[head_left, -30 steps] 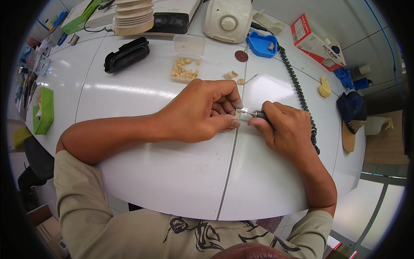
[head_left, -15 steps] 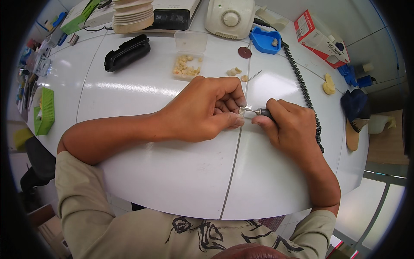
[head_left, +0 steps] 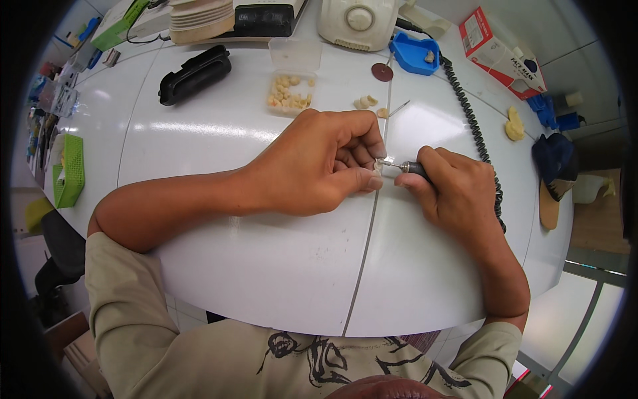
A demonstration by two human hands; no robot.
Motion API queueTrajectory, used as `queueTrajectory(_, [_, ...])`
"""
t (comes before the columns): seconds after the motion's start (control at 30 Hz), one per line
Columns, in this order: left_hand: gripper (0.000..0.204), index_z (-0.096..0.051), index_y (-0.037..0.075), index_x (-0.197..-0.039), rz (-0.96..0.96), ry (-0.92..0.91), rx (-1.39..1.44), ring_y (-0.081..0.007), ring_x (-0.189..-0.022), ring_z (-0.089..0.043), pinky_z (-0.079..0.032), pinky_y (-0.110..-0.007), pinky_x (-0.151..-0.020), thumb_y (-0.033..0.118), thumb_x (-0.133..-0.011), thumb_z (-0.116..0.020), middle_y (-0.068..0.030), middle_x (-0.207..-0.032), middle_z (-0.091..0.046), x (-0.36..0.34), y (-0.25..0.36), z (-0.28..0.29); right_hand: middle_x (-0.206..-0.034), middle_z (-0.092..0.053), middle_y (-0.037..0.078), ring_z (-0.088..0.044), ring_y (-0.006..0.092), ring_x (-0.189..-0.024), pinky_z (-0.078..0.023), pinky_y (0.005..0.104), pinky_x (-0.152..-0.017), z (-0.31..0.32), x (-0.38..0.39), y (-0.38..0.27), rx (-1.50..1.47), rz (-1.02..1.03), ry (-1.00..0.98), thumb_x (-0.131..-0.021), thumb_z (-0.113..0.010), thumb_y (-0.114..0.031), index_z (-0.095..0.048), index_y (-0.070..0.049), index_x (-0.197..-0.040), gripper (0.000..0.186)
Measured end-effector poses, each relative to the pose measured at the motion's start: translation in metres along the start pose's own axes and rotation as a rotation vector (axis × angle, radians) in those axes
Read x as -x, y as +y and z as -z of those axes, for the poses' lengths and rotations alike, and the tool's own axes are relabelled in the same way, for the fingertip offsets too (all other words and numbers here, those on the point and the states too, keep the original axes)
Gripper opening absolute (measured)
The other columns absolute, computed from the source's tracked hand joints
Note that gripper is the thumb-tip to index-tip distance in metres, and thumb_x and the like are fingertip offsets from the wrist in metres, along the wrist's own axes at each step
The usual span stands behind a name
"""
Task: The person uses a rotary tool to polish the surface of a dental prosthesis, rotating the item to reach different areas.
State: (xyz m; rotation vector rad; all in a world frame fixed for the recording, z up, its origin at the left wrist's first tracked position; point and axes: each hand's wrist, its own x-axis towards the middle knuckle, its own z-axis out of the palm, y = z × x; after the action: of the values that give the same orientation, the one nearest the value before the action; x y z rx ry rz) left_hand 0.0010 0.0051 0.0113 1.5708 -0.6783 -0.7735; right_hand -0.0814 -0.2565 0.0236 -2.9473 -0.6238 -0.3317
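Note:
My left hand is above the white table, its thumb and curled fingers pinching a small off-white dental crown. Most of the crown is hidden by the fingertips. From the other side my right hand grips a dark rotary handpiece, thumb underneath and fingers over it. Its thin metal bur points left and meets the crown, or comes very near it. Just beyond my left hand lie a few loose ivory crown pieces and a slim pointed bur.
A clear box of ivory teeth stands behind my left hand, near a black case. Farther back are a control unit, a blue tray and a dark red disc. A coiled cord runs beside my right hand.
The whole view has shifted slightly, with the table items a little higher and farther right. Both hands keep their grips, and the bur stays at the crown.

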Motion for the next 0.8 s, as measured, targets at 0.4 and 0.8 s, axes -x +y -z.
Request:
queueTrajectory(0.4, [0.024,-0.064,-0.004,-0.117,-0.021,0.005,-0.020,-0.0101,-0.095,-0.073,-0.060,-0.024,-0.081,0.000,-0.099,-0.081,-0.0090,-0.102,-0.074,-0.0004,-0.0010,-0.0005,-0.066,-0.062,0.004,-0.063,0.0254,-0.054,-0.045,0.0405,-0.048,0.0012,-0.0006,-0.0010,-0.002,-0.001,-0.005,-0.101,-0.078,-0.056,-0.066,-0.011,-0.086,0.049])
queueTrajectory(0.8, [0.025,-0.063,-0.004,-0.116,-0.031,0.008,-0.045,-0.0102,-0.095,-0.073,-0.061,-0.024,-0.082,-0.001,-0.099,-0.081,-0.0095,-0.102,-0.074,-0.0005,-0.0020,-0.0001,-0.066,-0.063,0.004,-0.063,0.0258,-0.054,-0.044,0.0404,-0.048,0.0007,0.0000,-0.0012,-0.011,0.000,-0.010,-0.101,-0.077,-0.057,-0.066,-0.011,-0.086,0.049])
